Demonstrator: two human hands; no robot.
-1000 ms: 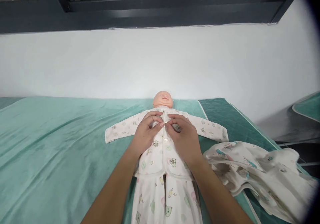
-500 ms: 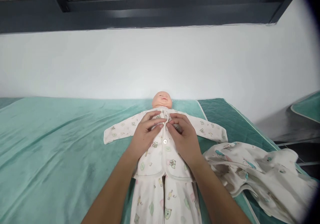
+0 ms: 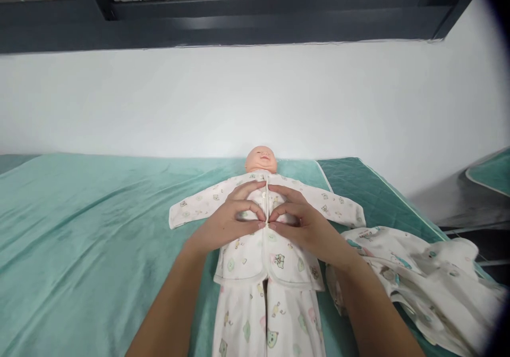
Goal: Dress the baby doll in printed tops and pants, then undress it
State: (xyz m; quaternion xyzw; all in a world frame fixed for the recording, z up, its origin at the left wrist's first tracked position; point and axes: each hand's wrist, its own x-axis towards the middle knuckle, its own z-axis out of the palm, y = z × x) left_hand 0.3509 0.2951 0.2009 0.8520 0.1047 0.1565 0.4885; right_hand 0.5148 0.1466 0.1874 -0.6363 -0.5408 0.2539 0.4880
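A baby doll (image 3: pixel 261 159) lies on its back, dressed in a white printed jacket (image 3: pixel 247 266) and matching trousers (image 3: pixel 243 320). Both sleeves stretch out to the sides. My left hand (image 3: pixel 235 213) pinches the jacket's front edge at mid-chest between thumb and finger. Opposite it, my right hand (image 3: pixel 300 216) pinches the other front edge, the fingertips of both hands nearly meeting at the centre line. The button between them is hidden by my fingers. A little higher on the front, a pale fastener (image 3: pixel 264 195) shows between my hands.
Crumpled white printed baby clothes (image 3: pixel 430 272) lie to the right of the doll. Beneath everything is a green bed cover (image 3: pixel 99 240), with a darker quilted part (image 3: pixel 346 179) at right. A white wall (image 3: pixel 239 96) and a dark window frame (image 3: pixel 255 25) stand behind.
Both hands have moved down the jacket front, from the upper chest to the button at mid-chest. That button was in plain sight before and is now covered by my fingers.
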